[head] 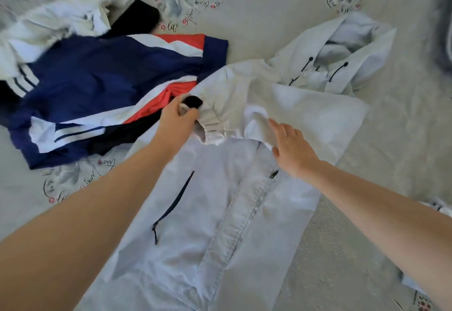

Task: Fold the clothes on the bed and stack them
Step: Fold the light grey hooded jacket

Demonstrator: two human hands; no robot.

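Pale-blue zip-front hooded jacket (220,225) lengthwise, hood far; left hand (177,120) grips elastic sleeve cuff (212,127), nearer; right hand (292,149) flat, fingers relaxed.

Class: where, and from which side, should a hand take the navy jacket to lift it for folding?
Grip the navy jacket at its far right corner, coming from the right: that edge lies flat on bare bedsheet, while white clothes cover its left.
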